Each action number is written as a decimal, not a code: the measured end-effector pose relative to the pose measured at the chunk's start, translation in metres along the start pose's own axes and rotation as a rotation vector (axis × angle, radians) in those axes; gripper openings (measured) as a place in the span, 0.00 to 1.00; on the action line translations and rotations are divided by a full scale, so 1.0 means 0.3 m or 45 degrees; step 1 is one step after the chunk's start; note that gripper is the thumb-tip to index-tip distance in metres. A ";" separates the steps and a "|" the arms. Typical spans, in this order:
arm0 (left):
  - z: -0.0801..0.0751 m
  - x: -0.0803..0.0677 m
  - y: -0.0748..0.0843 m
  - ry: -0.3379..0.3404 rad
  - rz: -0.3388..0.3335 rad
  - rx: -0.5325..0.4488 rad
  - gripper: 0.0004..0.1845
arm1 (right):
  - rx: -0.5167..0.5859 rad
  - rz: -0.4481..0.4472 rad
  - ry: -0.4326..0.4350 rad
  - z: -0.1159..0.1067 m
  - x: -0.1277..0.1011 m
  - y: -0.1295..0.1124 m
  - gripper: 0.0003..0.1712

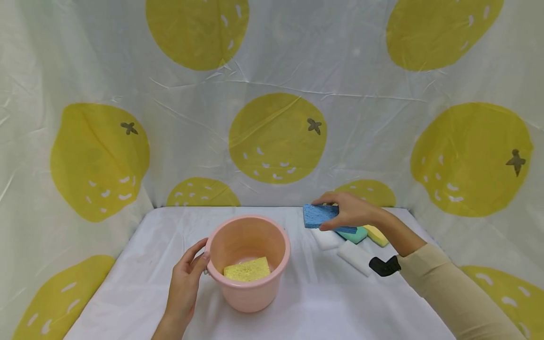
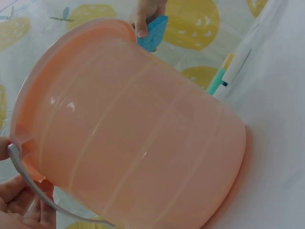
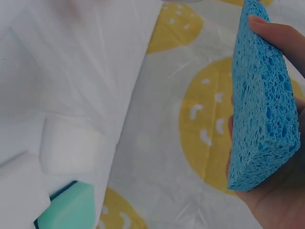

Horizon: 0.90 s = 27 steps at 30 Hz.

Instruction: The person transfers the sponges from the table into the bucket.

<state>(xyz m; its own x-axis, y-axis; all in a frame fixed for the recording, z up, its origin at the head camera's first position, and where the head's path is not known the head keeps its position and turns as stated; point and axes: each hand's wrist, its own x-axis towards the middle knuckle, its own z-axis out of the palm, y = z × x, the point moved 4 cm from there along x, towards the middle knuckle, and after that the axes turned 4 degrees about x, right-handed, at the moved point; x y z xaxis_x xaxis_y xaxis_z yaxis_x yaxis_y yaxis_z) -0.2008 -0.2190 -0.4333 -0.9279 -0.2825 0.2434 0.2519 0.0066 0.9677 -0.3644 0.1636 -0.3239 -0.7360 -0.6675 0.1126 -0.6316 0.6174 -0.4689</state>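
Note:
A pink bucket (image 1: 250,295) stands upright at the middle of the table, with a yellow sponge (image 1: 247,270) lying inside it. My left hand (image 1: 187,274) grips the bucket's rim at its left side, thumb on top, near the grey handle (image 2: 35,188). To the right of the bucket, my right hand (image 1: 350,211) holds a blue sponge (image 1: 318,216) above the table, pinched between thumb and fingers. The right wrist view shows the blue sponge (image 3: 264,105) close up, its porous side facing the camera.
Below and beyond the right hand lie two white sponges (image 1: 354,257), a green sponge (image 1: 354,234) and a yellow sponge (image 1: 376,235) on the white tablecloth (image 1: 323,311). A curtain (image 1: 191,132) printed with yellow fruit hangs behind the table and at both sides.

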 end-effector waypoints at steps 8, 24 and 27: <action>0.000 0.001 -0.016 0.008 -0.034 0.016 0.23 | 0.010 -0.029 -0.056 0.017 0.043 -0.069 0.41; -0.002 0.012 -0.003 -0.001 0.005 0.006 0.23 | -0.003 -0.225 -0.121 0.052 0.158 -0.216 0.40; -0.004 0.012 -0.004 0.005 -0.003 0.010 0.23 | 0.002 -0.254 -0.146 0.067 0.184 -0.252 0.41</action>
<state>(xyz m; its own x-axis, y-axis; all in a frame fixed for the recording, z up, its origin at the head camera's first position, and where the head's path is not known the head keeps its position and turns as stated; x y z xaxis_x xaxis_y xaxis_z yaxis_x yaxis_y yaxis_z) -0.2040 -0.2212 -0.4337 -0.9274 -0.2860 0.2412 0.2479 0.0133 0.9687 -0.3523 0.0718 -0.2998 -0.5640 -0.8194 0.1026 -0.7614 0.4678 -0.4489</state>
